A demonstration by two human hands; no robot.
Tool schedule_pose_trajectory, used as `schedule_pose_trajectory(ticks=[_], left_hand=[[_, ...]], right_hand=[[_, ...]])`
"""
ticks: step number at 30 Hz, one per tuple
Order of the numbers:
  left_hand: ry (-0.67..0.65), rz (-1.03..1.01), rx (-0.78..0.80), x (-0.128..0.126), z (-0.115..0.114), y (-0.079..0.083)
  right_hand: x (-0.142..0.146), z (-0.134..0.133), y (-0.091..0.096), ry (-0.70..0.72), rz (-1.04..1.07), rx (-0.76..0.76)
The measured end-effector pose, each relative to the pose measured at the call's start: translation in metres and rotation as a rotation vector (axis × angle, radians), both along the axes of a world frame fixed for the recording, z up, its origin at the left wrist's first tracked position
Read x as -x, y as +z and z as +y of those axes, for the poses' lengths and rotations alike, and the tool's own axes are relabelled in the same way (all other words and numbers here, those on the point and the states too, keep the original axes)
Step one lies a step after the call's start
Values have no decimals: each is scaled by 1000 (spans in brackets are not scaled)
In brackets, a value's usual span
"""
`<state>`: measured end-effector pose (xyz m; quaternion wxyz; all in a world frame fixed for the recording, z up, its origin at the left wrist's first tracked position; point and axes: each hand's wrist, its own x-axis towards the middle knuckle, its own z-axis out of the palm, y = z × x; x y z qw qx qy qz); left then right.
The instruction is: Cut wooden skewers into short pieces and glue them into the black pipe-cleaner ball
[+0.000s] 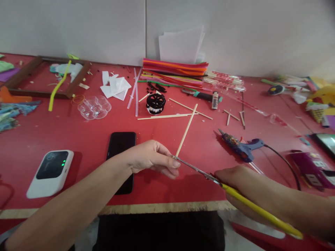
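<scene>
The left hand (154, 158) pinches the near end of a thin pale wooden stick (186, 130), which slants up and away over the red surface (78, 139). The right hand (235, 181) is closed around yellow-handled metal scissors (209, 176), whose blades reach the stick right at the left fingertips (174, 169); whether the blades are parted or shut on the wood is hard to tell. Just behind the left wrist lies a black smartphone (120, 146), with a white pocket router (50, 172) farther left. A blue glue gun (242, 146) rests beyond the right hand.
</scene>
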<state>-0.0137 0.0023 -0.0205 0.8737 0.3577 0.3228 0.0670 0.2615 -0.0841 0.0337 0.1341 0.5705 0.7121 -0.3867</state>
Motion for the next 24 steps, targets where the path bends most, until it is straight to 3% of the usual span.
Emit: schedule_pose_trajectory(ticks=[7,17,24], left_hand=[[-7,7,-1,-2,-2,0],[-35,-5,-48,1,0,1],[40,27,-18,0,1,5]], right_hand=[[5,-1,-1,2,-32,117],[-1,4,-7,71,112,82],[-7,3,-13,80,111,12]])
